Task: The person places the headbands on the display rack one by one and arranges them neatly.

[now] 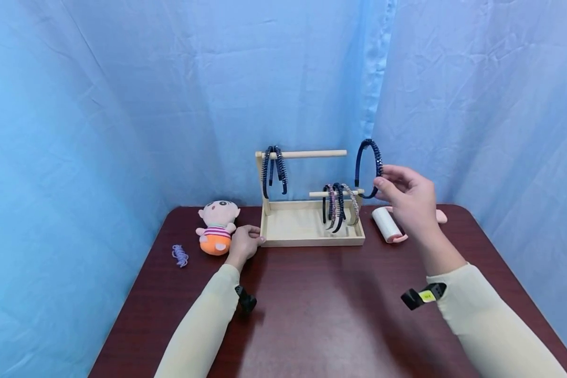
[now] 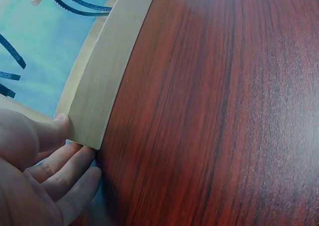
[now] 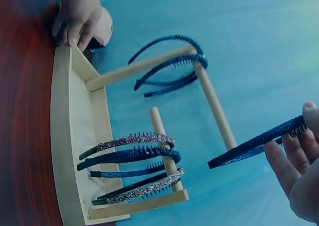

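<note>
My right hand (image 1: 411, 199) pinches a dark blue toothed headband (image 1: 378, 156) between thumb and fingers, held up at the right of a wooden headband stand (image 1: 312, 243). In the right wrist view its free ends point toward the tip of the upper bar (image 3: 217, 106). Thumb on the rim and fingers against the end, my left hand (image 2: 45, 161) grips the near left corner of the stand's tray. Dark headbands (image 3: 172, 61) hang at the post end of the upper bar. Several more, among them a pink glittery headband (image 3: 134, 140) and a silver one (image 3: 149, 185), hang on the lower bar.
A plush doll (image 1: 216, 231) with orange bottoms lies just left of my left hand, with a purple cord bundle (image 1: 180, 255) farther left. Behind my right forearm is a white lint roller (image 1: 386, 224) with a pink handle. Blue curtains (image 1: 217, 94) surround the dark red table (image 1: 312, 315).
</note>
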Available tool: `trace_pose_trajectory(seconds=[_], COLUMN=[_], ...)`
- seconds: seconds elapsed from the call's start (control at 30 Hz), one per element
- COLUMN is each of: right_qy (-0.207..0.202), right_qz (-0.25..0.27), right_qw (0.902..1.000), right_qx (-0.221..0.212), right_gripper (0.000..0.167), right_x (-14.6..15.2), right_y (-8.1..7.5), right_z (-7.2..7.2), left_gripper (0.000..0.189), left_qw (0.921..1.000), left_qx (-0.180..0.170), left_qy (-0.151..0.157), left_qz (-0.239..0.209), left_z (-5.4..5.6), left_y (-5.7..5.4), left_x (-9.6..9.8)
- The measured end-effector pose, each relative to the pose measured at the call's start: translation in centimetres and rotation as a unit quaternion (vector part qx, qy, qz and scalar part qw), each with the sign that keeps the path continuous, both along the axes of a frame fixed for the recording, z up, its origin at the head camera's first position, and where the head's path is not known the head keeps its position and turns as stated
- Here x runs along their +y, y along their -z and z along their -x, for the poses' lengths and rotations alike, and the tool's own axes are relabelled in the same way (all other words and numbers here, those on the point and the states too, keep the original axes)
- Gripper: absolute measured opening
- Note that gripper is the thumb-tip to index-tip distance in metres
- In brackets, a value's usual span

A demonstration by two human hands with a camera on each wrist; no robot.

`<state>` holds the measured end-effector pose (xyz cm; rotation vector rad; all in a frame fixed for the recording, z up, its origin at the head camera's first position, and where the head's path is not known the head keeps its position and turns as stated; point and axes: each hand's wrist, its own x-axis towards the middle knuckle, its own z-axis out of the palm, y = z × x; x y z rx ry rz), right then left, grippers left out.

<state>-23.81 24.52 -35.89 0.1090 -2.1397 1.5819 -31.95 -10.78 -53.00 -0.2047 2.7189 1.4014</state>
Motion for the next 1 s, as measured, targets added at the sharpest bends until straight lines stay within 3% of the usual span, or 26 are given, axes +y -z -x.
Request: trace_pose_trajectory(seconds=[0.2, 0.37, 0.67, 1.0], right_qy=[-0.008, -0.017, -0.042, -0.064], right_qz=[0.039, 0.058, 0.034, 0.0], right_qw=[0.9992, 0.9981, 0.9981, 0.9974], right_qx=[0.002, -0.016, -0.031, -0.033], right_gripper=[0.042, 0.043, 0.04, 0.034], right_x=[-0.3, -1.1, -4.5, -8.3], right_y=[0.3, 1.1, 2.4, 1.7], right_z=[3.9, 6.2, 8.0, 9.4], left_gripper=[0.029, 0.028, 0.028, 0.026], left_qw=[1.0, 1.0, 1.0, 0.9999], left_qx=[0.009, 0.005, 0.002, -0.007], left_qy=[0.0, -0.004, -0.004, -0.009], left_qz=[0.002, -0.003, 0.001, -0.004], left_z=[0.0, 0.0, -0.2, -0.5], left_y=[-0.1, 0.2, 0.2, -0.1], left_x=[0.0, 0.0, 0.2, 0.2])
